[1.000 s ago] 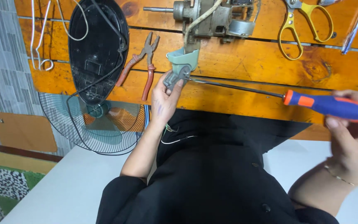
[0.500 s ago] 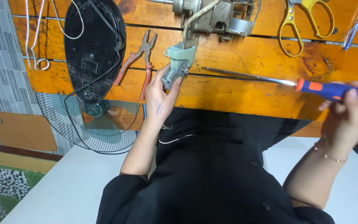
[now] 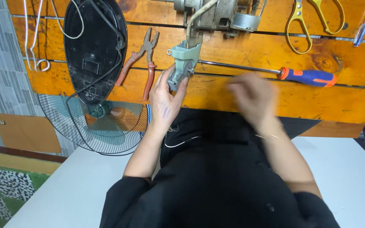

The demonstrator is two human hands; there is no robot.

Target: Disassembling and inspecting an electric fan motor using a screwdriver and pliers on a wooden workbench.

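My left hand [image 3: 164, 101] grips the lower end of a grey-green plastic housing [image 3: 185, 58] that hangs under a metal fan motor [image 3: 216, 14] on the orange wooden bench [image 3: 351, 101]. An orange-and-blue handled screwdriver [image 3: 307, 77] lies flat on the bench, its long shaft pointing left with the tip at the housing. My right hand [image 3: 250, 95] is blurred, in the air between the screwdriver handle and the housing; it holds nothing and its fingers are loosely spread.
Red-handled pliers [image 3: 142, 63] lie left of the housing. A black oval fan base [image 3: 93, 46] with a cable and a wire fan grille [image 3: 102, 126] sit at the left. Yellow scissors [image 3: 309, 21] lie at the back right. A white cord [image 3: 34, 38] hangs far left.
My right hand has let go of the screwdriver, which now rests on the bench, and has moved left toward the housing. My left hand has kept its grip.
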